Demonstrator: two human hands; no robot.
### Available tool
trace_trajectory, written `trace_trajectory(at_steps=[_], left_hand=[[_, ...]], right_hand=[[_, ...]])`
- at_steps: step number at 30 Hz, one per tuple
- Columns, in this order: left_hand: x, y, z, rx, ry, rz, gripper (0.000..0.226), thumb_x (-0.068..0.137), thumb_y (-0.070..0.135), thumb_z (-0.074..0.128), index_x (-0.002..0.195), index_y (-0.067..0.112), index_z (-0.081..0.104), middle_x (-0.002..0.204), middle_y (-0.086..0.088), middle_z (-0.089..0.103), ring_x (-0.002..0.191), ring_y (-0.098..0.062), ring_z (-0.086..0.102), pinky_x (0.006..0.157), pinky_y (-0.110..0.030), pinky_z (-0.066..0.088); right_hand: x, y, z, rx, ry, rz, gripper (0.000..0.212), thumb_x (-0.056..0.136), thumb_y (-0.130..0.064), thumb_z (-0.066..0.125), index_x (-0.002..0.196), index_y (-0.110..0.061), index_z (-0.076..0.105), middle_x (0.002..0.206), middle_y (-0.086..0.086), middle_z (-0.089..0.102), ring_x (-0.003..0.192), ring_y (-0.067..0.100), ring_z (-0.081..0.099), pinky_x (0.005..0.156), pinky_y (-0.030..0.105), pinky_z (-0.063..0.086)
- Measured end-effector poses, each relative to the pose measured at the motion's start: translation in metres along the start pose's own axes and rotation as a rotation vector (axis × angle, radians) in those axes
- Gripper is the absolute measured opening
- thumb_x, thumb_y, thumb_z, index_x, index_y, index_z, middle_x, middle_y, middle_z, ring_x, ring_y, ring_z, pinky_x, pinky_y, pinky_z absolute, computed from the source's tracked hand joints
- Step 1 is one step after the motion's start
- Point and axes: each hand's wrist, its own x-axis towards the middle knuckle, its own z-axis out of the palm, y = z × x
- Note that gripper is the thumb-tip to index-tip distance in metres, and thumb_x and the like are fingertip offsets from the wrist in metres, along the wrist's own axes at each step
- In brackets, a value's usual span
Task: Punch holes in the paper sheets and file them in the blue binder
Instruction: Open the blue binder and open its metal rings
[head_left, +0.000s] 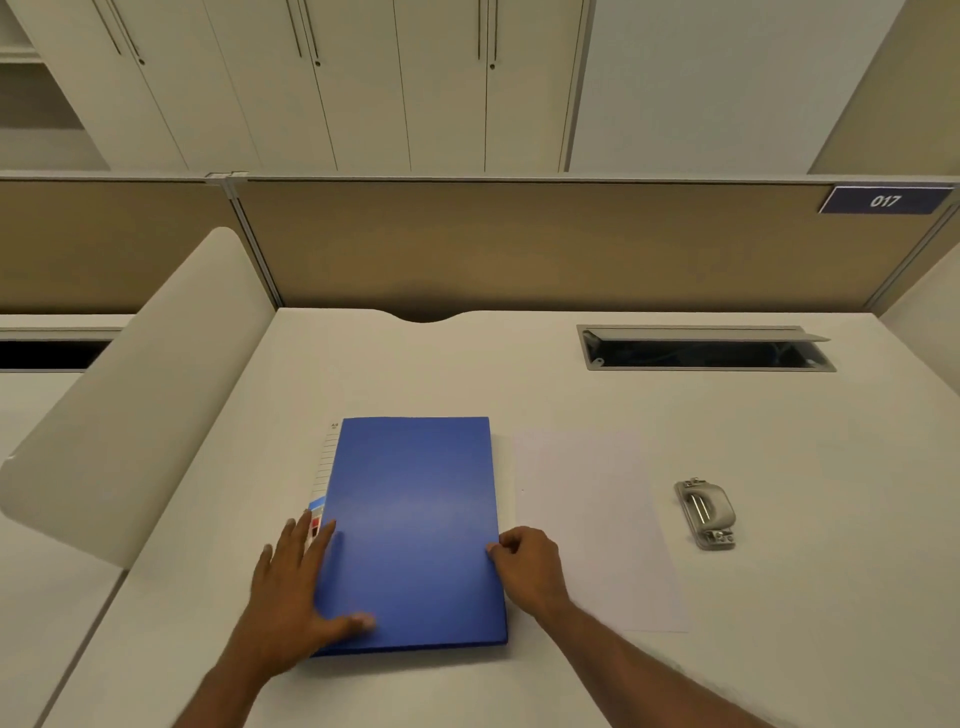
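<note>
The blue binder (415, 525) lies closed and flat on the white desk (467, 364), its labelled spine to the left. My left hand (296, 587) rests flat with fingers spread on the binder's left edge, thumb on the cover. My right hand (524, 564) has its fingers curled at the binder's right edge, pinching the cover's rim. White paper sheets (592, 525) lie flat just right of the binder. A grey metal hole punch (705, 513) stands further right, apart from the paper.
A curved white divider panel (135, 395) rises at the desk's left side. An open cable tray slot (701, 349) is sunk into the desk at the back right. A tan partition wall (519, 244) closes the back edge.
</note>
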Motion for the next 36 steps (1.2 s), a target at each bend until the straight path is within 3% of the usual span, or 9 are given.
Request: trace_trajectory(at_steps=[4, 9, 13, 17, 21, 23, 26, 30, 36], left_hand=[[-0.016, -0.004, 0.005, 0.256, -0.135, 0.03, 0.152, 0.037, 0.099, 0.046, 0.141, 0.017, -0.029, 0.148, 0.0, -0.04, 0.143, -0.023, -0.029, 0.118, -0.042, -0.009], [-0.027, -0.002, 0.006, -0.186, 0.066, 0.128, 0.109, 0.064, 0.087, 0.041, 0.149, 0.027, 0.007, 0.159, 0.001, 0.001, 0.149, -0.016, 0.002, 0.119, -0.039, 0.016], [-0.035, -0.023, 0.013, -0.319, 0.234, 0.077, 0.069, 0.075, 0.035, 0.053, 0.141, 0.022, 0.035, 0.144, -0.004, 0.027, 0.137, -0.013, 0.031, 0.11, -0.015, 0.025], [-0.038, -0.03, 0.023, -0.579, 0.433, -0.187, 0.068, 0.088, 0.057, 0.049, 0.128, 0.002, 0.053, 0.115, -0.012, 0.06, 0.103, 0.019, 0.051, 0.088, -0.007, 0.04], [-0.035, -0.03, 0.041, -0.982, 0.723, -0.591, 0.065, 0.087, 0.056, 0.047, 0.12, 0.001, 0.054, 0.113, -0.02, 0.058, 0.088, -0.027, 0.057, 0.07, -0.033, 0.054], [-0.035, -0.025, 0.039, -1.109, 0.837, -0.655, 0.066, 0.085, 0.061, 0.046, 0.116, 0.004, 0.055, 0.112, -0.018, 0.058, 0.08, -0.027, 0.057, 0.06, -0.022, 0.055], [-0.036, -0.019, 0.032, -1.076, 1.086, -0.752, 0.049, 0.087, 0.049, 0.059, 0.116, 0.009, 0.057, 0.121, -0.018, 0.062, 0.094, -0.028, 0.06, 0.079, -0.032, 0.05], [-0.047, -0.001, 0.026, -0.933, 1.274, -0.96, 0.034, 0.078, 0.013, 0.063, 0.08, 0.035, 0.038, 0.08, 0.011, 0.048, 0.075, -0.019, 0.049, 0.068, -0.023, 0.04], [-0.05, 0.017, 0.036, -0.65, 1.046, -0.428, 0.039, 0.08, -0.005, 0.064, 0.084, 0.031, 0.051, 0.074, -0.008, 0.055, 0.067, 0.008, 0.056, 0.065, -0.003, 0.041]], right_hand=[[-0.005, -0.005, 0.0, 0.109, -0.056, -0.042, 0.025, 0.093, -0.015, 0.05, 0.079, 0.004, 0.061, 0.079, 0.021, 0.063, 0.067, 0.026, 0.054, 0.065, 0.031, 0.043], [-0.009, -0.012, -0.007, 0.744, -0.141, 0.058, 0.038, 0.098, -0.008, 0.033, 0.085, -0.004, 0.069, 0.073, 0.007, 0.073, 0.063, 0.018, 0.067, 0.059, 0.025, 0.057], [-0.015, -0.002, 0.001, 0.2, -0.18, -0.205, 0.028, 0.095, -0.01, 0.046, 0.115, -0.01, 0.066, 0.119, 0.004, 0.067, 0.11, 0.018, 0.062, 0.096, 0.022, 0.049], [-0.018, 0.019, 0.015, -0.358, -0.292, -0.354, 0.054, 0.085, -0.031, 0.063, 0.134, -0.015, 0.052, 0.154, -0.003, 0.031, 0.141, 0.017, 0.03, 0.113, 0.024, 0.025], [-0.02, 0.023, 0.021, -0.378, -0.269, -0.318, 0.061, 0.086, -0.029, 0.066, 0.142, -0.018, 0.043, 0.161, -0.006, 0.017, 0.147, 0.013, 0.018, 0.12, 0.027, 0.019], [-0.02, 0.023, 0.022, -0.376, -0.27, -0.315, 0.061, 0.088, -0.026, 0.064, 0.144, -0.017, 0.041, 0.161, -0.007, 0.015, 0.148, 0.013, 0.016, 0.12, 0.027, 0.017], [-0.018, 0.025, 0.024, -0.359, -0.268, -0.311, 0.061, 0.089, -0.024, 0.064, 0.145, -0.016, 0.04, 0.161, -0.006, 0.014, 0.148, 0.013, 0.015, 0.12, 0.027, 0.016], [-0.017, 0.025, 0.029, -0.34, -0.258, -0.302, 0.066, 0.089, -0.021, 0.065, 0.147, -0.014, 0.035, 0.162, -0.005, 0.013, 0.149, 0.014, 0.013, 0.119, 0.024, 0.014], [-0.012, 0.022, 0.032, -0.398, -0.242, -0.294, 0.066, 0.087, -0.018, 0.066, 0.146, -0.012, 0.036, 0.161, -0.003, 0.015, 0.148, 0.016, 0.017, 0.117, 0.023, 0.018]])
